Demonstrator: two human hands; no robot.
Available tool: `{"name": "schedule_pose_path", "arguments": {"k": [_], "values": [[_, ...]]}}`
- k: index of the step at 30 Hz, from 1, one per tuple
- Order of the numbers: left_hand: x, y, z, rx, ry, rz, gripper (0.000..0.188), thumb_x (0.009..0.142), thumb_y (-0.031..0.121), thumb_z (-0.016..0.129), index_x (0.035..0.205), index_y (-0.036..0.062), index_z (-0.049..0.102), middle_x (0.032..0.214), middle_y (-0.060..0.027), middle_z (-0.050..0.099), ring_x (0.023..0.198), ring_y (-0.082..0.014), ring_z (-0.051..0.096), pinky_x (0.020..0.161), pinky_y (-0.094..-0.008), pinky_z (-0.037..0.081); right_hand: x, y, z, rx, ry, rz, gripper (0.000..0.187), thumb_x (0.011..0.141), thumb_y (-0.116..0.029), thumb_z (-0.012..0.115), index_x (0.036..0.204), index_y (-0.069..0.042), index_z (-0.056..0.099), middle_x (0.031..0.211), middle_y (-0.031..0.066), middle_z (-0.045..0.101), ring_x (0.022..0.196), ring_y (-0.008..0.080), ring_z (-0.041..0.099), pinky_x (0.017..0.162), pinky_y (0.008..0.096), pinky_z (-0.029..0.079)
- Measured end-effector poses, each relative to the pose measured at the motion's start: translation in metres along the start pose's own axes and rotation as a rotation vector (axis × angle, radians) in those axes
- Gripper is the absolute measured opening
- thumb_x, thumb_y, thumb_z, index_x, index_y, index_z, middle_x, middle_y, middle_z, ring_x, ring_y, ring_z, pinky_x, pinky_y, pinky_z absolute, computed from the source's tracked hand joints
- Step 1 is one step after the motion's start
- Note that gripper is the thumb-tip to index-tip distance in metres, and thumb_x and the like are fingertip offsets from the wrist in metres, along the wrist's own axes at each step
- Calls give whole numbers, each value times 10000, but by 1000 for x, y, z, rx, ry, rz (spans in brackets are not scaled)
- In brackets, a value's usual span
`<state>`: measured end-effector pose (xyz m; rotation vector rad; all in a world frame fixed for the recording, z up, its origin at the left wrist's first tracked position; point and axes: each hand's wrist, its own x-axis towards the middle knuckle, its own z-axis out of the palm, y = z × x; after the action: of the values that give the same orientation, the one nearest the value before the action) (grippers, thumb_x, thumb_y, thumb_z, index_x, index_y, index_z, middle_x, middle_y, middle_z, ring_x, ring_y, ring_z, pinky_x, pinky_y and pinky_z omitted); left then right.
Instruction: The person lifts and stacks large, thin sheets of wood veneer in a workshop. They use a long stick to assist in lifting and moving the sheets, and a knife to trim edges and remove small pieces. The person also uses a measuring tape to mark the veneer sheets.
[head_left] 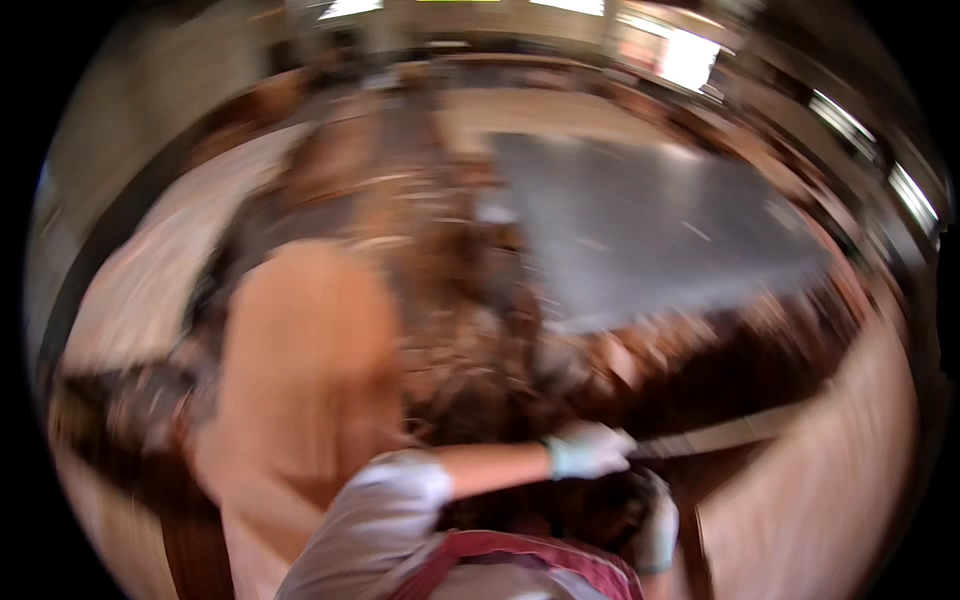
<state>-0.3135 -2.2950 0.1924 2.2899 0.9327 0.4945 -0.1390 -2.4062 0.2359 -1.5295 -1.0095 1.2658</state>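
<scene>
My left hand [590, 452], in a white glove with a pale green cuff, reaches across my front to the right. Just below it is my right hand [658, 525], also gloved, close to my body. The two hands are near each other beside a dark brown, blurred mass [605, 505]. Motion smears the fingers, so I cannot make out their pose or anything held. To the left of my left forearm stretches a large tan-orange sheet [310, 350] with a rounded far end; its material is unclear.
A broad grey flat surface [660, 230] lies ahead to the right, with crumpled brown pieces [640, 350] along its near edge. Brown scraps [465, 360] cover the middle. Pale flat surfaces stand at far left [170, 260] and near right [815, 480].
</scene>
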Motion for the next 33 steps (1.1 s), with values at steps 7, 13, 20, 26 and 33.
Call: {"name": "schedule_pose_path", "arguments": {"k": [7, 13, 20, 26, 33], "values": [[-86, -76, -83, 142, 237, -203, 244, 810, 293, 604, 878, 68, 539, 676, -156, 584, 680, -378, 592, 585, -486, 439, 169, -14, 53, 198, 295, -273, 361, 887, -291, 512, 1068, -9, 645, 946, 86, 656, 708, 158, 550, 605, 273, 397], [-156, -205, -132, 475, 574, -641, 203, 770, 239, 618, 887, 91, 541, 818, -122, 593, 768, -331, 612, 615, -457, 486, 296, -71, 178, 169, -79, -345, 205, 905, -223, 508, 906, -45, 611, 726, 33, 574, 586, 160, 493, 546, 283, 389], [-190, -372, -276, 716, 572, -996, 225, 765, 189, 575, 982, 130, 562, 896, -65, 589, 909, -242, 597, 786, -355, 473, 430, -99, 376, -345, -140, -750, 99, 911, -109, 531, 940, -23, 569, 711, 77, 560, 628, 190, 551, 591, 331, 465], [-218, -490, -405, 693, 721, -1073, 302, 718, 232, 639, 983, 110, 564, 930, -76, 577, 971, -256, 573, 925, -376, 414, 461, -182, 552, 128, -221, -70, 232, 915, -209, 490, 792, -32, 575, 647, 7, 442, 565, 139, 408, 500, 290, 365], [-194, -649, -503, 662, 647, -1123, 200, 746, 183, 614, 933, 118, 586, 896, -66, 608, 914, -253, 584, 930, -375, 415, 598, -181, 666, -44, -293, -77, 159, 907, -109, 460, 958, -12, 575, 728, 39, 564, 636, 164, 530, 585, 324, 466]]}}
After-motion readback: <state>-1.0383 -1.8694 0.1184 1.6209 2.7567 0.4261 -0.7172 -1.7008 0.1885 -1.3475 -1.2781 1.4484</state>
